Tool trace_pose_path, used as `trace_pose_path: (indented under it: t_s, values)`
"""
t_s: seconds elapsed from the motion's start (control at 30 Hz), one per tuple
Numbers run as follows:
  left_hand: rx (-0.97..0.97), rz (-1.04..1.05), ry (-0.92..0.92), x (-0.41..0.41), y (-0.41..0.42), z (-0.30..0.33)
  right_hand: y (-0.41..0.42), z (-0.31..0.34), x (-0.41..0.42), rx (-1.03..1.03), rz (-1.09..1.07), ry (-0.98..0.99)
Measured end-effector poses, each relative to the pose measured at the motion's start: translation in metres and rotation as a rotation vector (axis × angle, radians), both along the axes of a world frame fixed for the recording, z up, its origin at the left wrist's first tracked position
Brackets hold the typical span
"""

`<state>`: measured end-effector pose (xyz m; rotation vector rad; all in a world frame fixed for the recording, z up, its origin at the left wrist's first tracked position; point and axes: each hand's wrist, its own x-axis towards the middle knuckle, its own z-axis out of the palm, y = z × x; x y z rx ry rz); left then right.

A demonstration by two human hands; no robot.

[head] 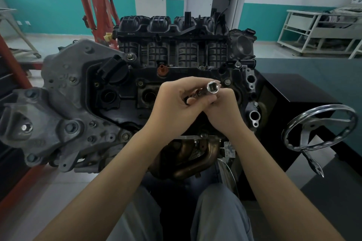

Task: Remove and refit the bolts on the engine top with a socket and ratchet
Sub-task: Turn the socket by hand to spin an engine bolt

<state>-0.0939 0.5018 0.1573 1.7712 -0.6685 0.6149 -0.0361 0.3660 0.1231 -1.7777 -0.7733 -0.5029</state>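
The socket (212, 86) is held above the engine top (125, 96), its square drive opening turned toward the camera. It is gripped by both hands together, the left hand (176, 103) and right hand (223, 107) touching, fingers curled around it.

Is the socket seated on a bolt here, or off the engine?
Off. Both hands, left hand and right hand, hold the socket above the engine top, its empty square opening facing the camera.

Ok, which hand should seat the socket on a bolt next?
Right, probably: the right hand pinches the shiny chrome socket, square hole facing the camera. The left hand grips something hidden beneath it.
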Motion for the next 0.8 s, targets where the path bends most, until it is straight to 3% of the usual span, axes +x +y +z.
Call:
trace_pose_path:
  t_s: [0.17,0.4,0.6,0.8]
  values:
    - [0.028,0.22,-0.133,-0.0001,-0.0015,-0.0009,0.0033,0.0006,-0.0003,-0.012,-0.017,-0.059]
    - [-0.013,-0.055,0.015,-0.0005,0.0022,0.0017,0.0003,-0.0003,0.0013,-0.041,-0.028,-0.01]
    - [0.038,0.241,-0.133,0.0004,0.0027,0.0003,0.0043,-0.0013,0.0023,-0.034,-0.059,-0.082]
    - [-0.036,-0.046,0.008,-0.0009,0.0057,0.0018,0.0016,0.0004,0.0001,-0.047,0.006,-0.018]
